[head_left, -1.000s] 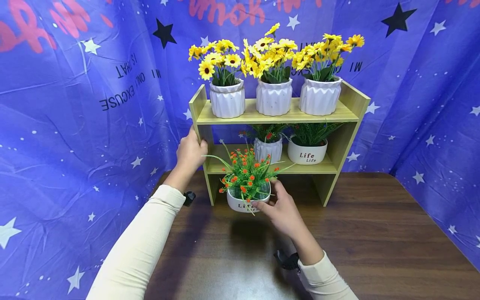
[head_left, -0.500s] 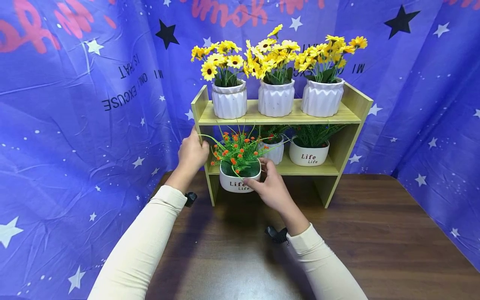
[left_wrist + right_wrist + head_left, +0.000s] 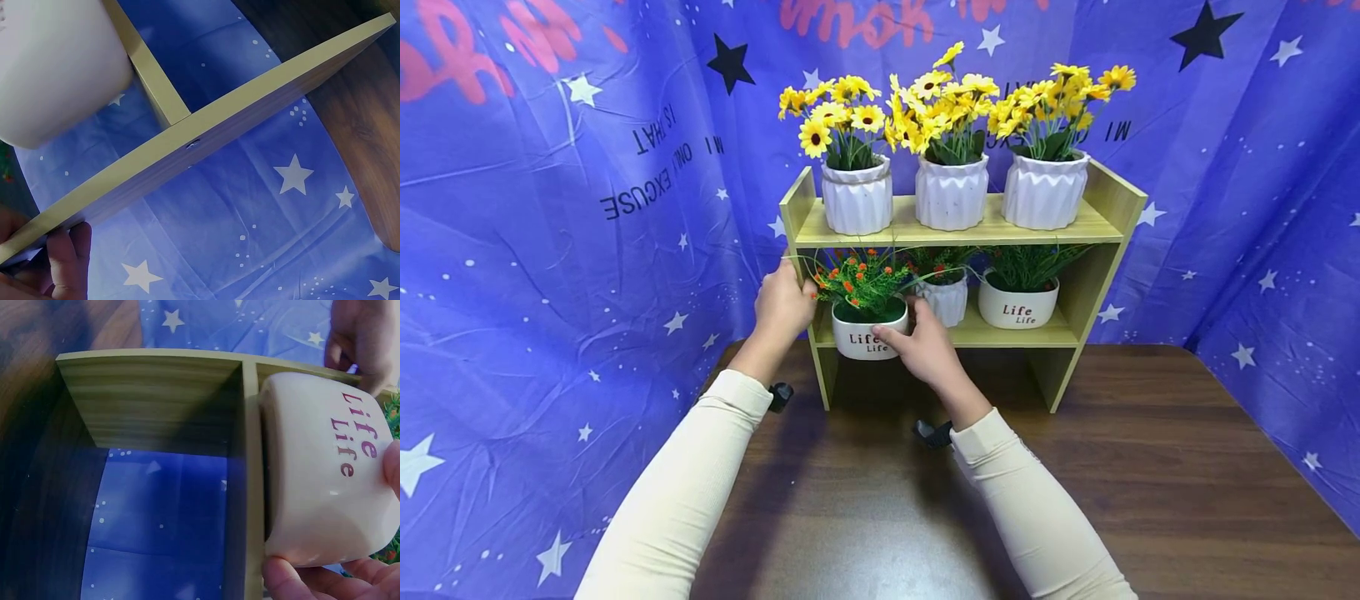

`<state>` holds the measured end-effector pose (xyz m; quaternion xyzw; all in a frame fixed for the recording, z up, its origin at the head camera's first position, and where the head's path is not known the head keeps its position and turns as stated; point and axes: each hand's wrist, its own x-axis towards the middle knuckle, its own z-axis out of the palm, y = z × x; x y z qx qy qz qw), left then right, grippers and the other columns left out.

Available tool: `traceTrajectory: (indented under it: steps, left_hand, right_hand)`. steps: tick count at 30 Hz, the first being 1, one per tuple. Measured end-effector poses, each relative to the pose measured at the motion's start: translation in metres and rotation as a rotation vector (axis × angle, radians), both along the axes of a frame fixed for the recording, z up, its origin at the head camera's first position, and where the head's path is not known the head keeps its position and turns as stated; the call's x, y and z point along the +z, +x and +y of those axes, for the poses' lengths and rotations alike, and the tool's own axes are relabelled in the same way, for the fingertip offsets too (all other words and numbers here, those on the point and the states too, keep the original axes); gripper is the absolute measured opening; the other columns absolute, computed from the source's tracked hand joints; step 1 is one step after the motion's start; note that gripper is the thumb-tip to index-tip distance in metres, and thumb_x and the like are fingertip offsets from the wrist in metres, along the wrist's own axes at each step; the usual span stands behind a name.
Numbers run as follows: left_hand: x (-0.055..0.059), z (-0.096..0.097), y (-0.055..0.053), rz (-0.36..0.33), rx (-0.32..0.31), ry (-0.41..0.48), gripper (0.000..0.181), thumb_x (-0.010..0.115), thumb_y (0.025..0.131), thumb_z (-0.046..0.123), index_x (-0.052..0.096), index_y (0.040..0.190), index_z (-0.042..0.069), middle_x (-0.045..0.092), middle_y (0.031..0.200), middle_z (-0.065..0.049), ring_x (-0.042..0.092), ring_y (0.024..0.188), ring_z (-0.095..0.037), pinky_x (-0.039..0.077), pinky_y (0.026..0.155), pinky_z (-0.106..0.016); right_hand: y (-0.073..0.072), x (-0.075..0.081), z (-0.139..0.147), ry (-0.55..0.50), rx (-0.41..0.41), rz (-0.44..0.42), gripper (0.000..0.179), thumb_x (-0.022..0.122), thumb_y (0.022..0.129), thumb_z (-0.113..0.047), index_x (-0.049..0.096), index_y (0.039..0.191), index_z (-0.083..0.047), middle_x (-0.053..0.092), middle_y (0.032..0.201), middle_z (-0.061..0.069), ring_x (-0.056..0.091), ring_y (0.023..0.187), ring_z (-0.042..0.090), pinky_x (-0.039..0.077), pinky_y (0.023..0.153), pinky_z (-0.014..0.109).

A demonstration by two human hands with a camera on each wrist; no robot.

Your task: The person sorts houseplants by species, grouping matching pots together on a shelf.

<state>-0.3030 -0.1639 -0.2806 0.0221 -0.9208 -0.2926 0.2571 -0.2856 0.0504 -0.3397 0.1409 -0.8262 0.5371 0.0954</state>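
A white oval flower pot [image 3: 857,340] lettered "Life", planted with small orange-red flowers, is at the left front of the shelf unit's lower board [image 3: 1000,335]. My right hand [image 3: 925,343] grips its right end, thumb on the front and fingers round the side. In the right wrist view the pot [image 3: 325,481] sits close against the board's edge; whether it touches is unclear. My left hand [image 3: 784,302] holds the left side panel of the wooden shelf unit, with fingers [image 3: 65,262] on the panel's outer face in the left wrist view.
On the top board stand a left [image 3: 857,200], a middle [image 3: 951,196] and a right [image 3: 1045,192] white pot of yellow flowers. A fluted white pot [image 3: 947,300] and another "Life" pot [image 3: 1017,307] occupy the lower board. Brown table [image 3: 1150,467] below; blue star-printed cloth [image 3: 550,333] around.
My right hand has carried the orange-flowered pot up, slightly left and toward the shelf, from in front of it to the lower board's edge. My left hand stays on the side panel.
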Motion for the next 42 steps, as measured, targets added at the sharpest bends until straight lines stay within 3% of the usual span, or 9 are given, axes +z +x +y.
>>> traceTrajectory:
  steps: [9,15,32,38,42]
  left_hand:
    - [0.000,0.000,0.000,-0.020,-0.006,0.003,0.049,0.055,0.095,0.018,0.045,0.142,0.011,0.067,0.112,-0.027,0.063,0.105,-0.048,0.048,0.080,-0.062]
    - [-0.001,0.000,-0.001,-0.012,-0.006,0.008,0.051,0.056,0.093,0.016,0.045,0.143,0.013,0.066,0.114,-0.027,0.063,0.104,-0.048,0.048,0.080,-0.062]
    - [-0.004,0.003,0.000,-0.006,-0.034,0.038,0.051,0.052,0.093,0.017,0.044,0.143,0.013,0.067,0.112,-0.025,0.064,0.105,-0.046,0.047,0.081,-0.062]
    - [-0.024,0.001,0.008,0.084,-0.124,0.135,0.050,0.054,0.095,0.014,0.046,0.144,0.008,0.068,0.114,-0.023,0.066,0.103,-0.041,0.050,0.083,-0.054]
    - [-0.051,0.000,0.030,0.200,-0.131,0.191,0.046,0.059,0.094,0.011,0.053,0.139,0.003,0.067,0.121,-0.018,0.067,0.104,-0.033,0.052,0.086,-0.046]
  right_hand:
    - [-0.015,0.001,-0.012,0.001,-0.008,0.015,0.068,0.075,0.089,-0.030,0.043,0.142,0.001,0.058,0.128,0.019,0.057,0.117,0.031,0.044,0.099,0.046]
    - [-0.024,0.003,-0.015,0.014,0.000,0.018,0.067,0.074,0.090,-0.031,0.044,0.142,-0.002,0.060,0.124,0.019,0.059,0.113,0.032,0.046,0.096,0.046]
    - [-0.047,0.002,-0.023,0.030,-0.016,-0.010,0.077,0.069,0.094,-0.031,0.030,0.154,-0.004,0.052,0.139,0.022,0.050,0.128,0.034,0.039,0.105,0.045]
    - [-0.048,-0.005,-0.025,0.023,-0.031,-0.022,0.081,0.065,0.095,-0.035,0.021,0.158,-0.010,0.047,0.146,0.020,0.048,0.131,0.033,0.039,0.105,0.045]
    - [-0.027,-0.012,-0.015,-0.007,-0.015,0.042,0.070,0.065,0.096,-0.030,0.034,0.153,-0.005,0.046,0.148,0.019,0.046,0.134,0.031,0.039,0.106,0.045]
